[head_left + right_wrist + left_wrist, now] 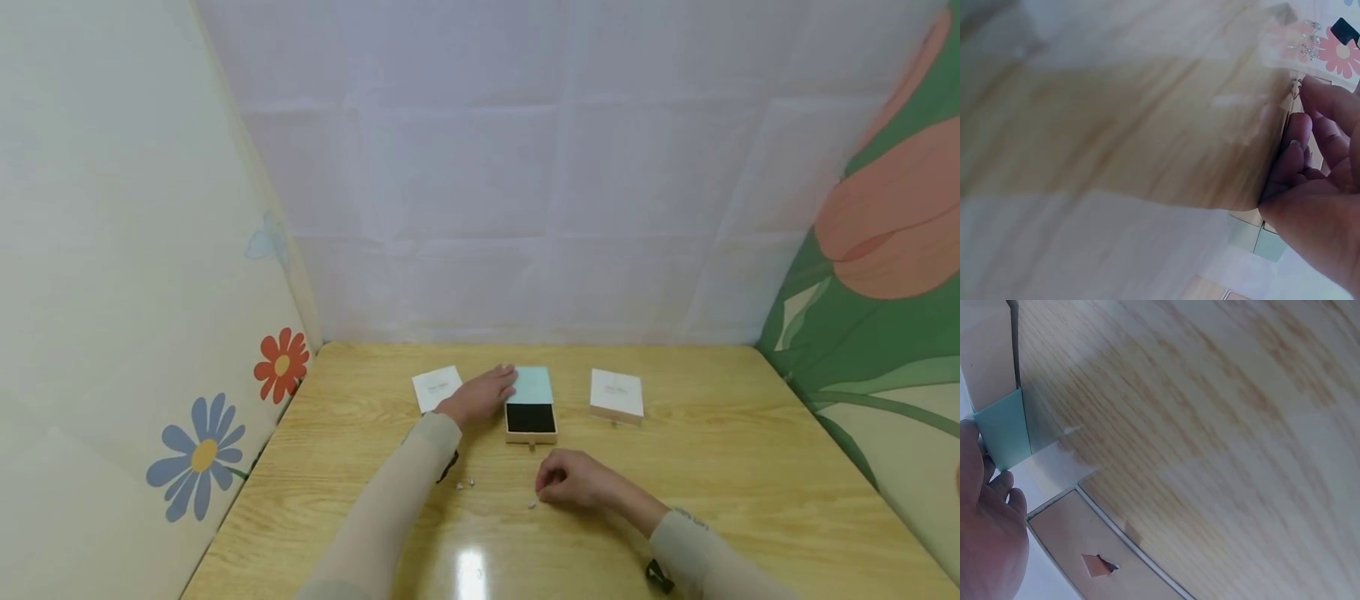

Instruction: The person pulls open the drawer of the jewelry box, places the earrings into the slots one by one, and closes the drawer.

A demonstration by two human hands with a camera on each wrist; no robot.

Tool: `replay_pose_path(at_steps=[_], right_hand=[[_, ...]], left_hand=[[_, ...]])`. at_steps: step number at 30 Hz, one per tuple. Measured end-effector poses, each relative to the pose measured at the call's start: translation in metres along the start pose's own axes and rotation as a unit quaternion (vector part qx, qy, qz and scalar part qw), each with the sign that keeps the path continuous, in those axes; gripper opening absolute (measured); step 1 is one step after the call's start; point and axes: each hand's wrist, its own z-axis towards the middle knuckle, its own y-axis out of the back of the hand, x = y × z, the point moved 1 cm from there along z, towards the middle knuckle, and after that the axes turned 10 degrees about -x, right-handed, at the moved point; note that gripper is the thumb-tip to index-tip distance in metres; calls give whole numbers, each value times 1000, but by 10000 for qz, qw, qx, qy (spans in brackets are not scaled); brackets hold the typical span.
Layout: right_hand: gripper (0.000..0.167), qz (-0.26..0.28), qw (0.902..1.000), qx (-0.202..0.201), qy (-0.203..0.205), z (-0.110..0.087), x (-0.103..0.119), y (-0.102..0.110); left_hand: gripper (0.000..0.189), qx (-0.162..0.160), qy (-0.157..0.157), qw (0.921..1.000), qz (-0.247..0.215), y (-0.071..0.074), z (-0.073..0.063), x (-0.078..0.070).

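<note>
A small box (pixel 531 437) stands with its mint lid (pixel 533 385) folded back, showing a black inner pad (pixel 531 418). My left hand (pixel 483 394) reaches to the left edge of that lid, fingers extended; in the left wrist view its fingertips are right at a mint panel (pixel 1007 428). My right hand (pixel 573 479) is low over the table in front of the box, thumb and forefinger curled together. Between these fingertips is a tiny silvery piece (pixel 1296 89), pinched. Another tiny silvery piece (pixel 532 504) lies just left of them.
Two more tiny silvery pieces (pixel 466 483) lie on the wooden table (pixel 720 475), left of the right hand. A white-lidded box (pixel 617 393) stands to the right. A white square (pixel 437 387) with print is by my left wrist. Cloth walls (pixel 525 183) enclose the table.
</note>
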Motion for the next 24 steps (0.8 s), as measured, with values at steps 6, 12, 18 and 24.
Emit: replay_pose_path(at_steps=[6, 12, 18, 24], right_hand=[[3, 125, 9998, 48, -171, 0, 1, 4], [5, 227, 9990, 26, -380, 1, 1, 6], [4, 508, 9973, -116, -524, 1, 4, 5], [9, 848, 9929, -284, -783, 1, 2, 7]], left_hand=[[55, 12, -42, 9999, -118, 6, 2, -2], [54, 15, -52, 9999, -136, 6, 3, -2], [54, -32, -58, 9999, -137, 1, 3, 1], [54, -10, -46, 10000, -79, -3, 4, 2]])
